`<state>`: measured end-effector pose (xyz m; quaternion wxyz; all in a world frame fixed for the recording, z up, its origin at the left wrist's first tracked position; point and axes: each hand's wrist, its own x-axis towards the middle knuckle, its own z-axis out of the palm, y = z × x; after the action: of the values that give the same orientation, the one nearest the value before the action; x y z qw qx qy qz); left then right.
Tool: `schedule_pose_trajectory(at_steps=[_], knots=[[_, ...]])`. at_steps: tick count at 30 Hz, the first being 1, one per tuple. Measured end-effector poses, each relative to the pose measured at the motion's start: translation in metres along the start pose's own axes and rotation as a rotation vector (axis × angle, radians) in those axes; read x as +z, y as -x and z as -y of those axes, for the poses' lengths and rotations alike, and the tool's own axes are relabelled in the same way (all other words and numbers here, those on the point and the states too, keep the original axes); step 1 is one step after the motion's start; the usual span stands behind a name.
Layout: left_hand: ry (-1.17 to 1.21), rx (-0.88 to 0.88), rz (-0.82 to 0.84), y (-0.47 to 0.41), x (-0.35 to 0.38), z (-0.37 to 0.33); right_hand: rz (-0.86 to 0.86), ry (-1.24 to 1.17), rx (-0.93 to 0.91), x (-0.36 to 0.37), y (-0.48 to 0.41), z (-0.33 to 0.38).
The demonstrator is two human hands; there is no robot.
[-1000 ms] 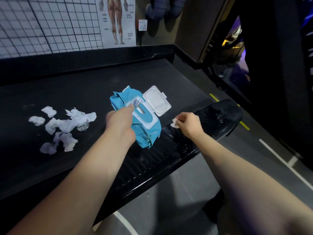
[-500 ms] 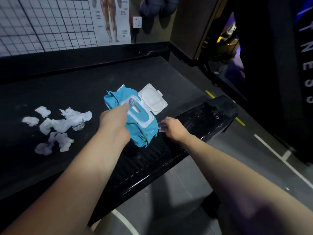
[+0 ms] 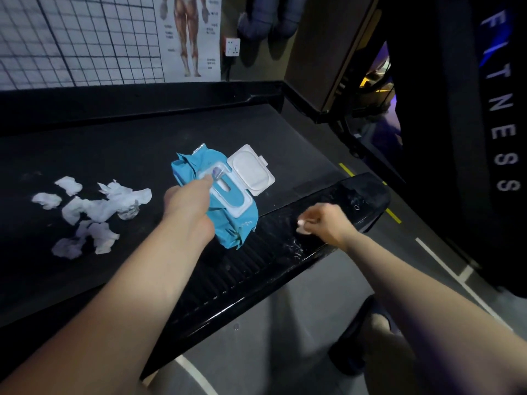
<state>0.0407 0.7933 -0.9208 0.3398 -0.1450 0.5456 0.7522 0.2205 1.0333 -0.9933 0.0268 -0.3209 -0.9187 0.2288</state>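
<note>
Meanwhile the left hand (image 3: 188, 206) grips the open-lidded wipe pack (image 3: 234, 205), the right hand (image 3: 328, 223) pinching a white wipe (image 3: 301, 227).

Wipes pack (image 3: 228, 206) on treadmill belt (image 3: 114, 143); crumpled wipes (image 3: 91, 206) left (well apart); ribbed side rail (image 3: 256, 266) nearer.

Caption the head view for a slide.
Left hand grips open wipes pack; right hand presses a wipe on black rail.

Right hand (image 3: 325, 223) was motion-blurred, its fingers hiding most of the wipe (image 3: 301, 227). Left hand (image 3: 189, 203) covered the wipes pack's (image 3: 238, 220) lower-left part. Left forearm (image 3: 114, 309) and right forearm (image 3: 427, 295) ran off the bottom edge. Poster (image 3: 189, 38), upper centre, was cropped, its print unreadable.
</note>
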Motion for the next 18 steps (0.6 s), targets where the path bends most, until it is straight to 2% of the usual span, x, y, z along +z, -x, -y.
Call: schedule_pose_trajectory(at_steps=[2,5,9,14,18], knots=[[-0.001,0.005,-0.011,-0.002,0.000,0.000,-0.177,-0.126,0.139,-0.005,-0.006,-0.007],[-0.012,0.003,-0.018,-0.003,0.003,0.002,-0.200,-0.148,0.223,0.015,-0.014,-0.011],[-0.050,0.001,-0.011,-0.002,0.006,0.005,-0.156,-0.080,0.148,0.044,-0.027,-0.006],[-0.028,0.011,0.014,-0.003,0.005,0.003,-0.043,0.013,-0.008,0.042,-0.018,-0.002],[-0.033,0.011,0.033,0.004,0.006,0.005,0.059,0.041,-0.227,0.037,0.013,0.002]])
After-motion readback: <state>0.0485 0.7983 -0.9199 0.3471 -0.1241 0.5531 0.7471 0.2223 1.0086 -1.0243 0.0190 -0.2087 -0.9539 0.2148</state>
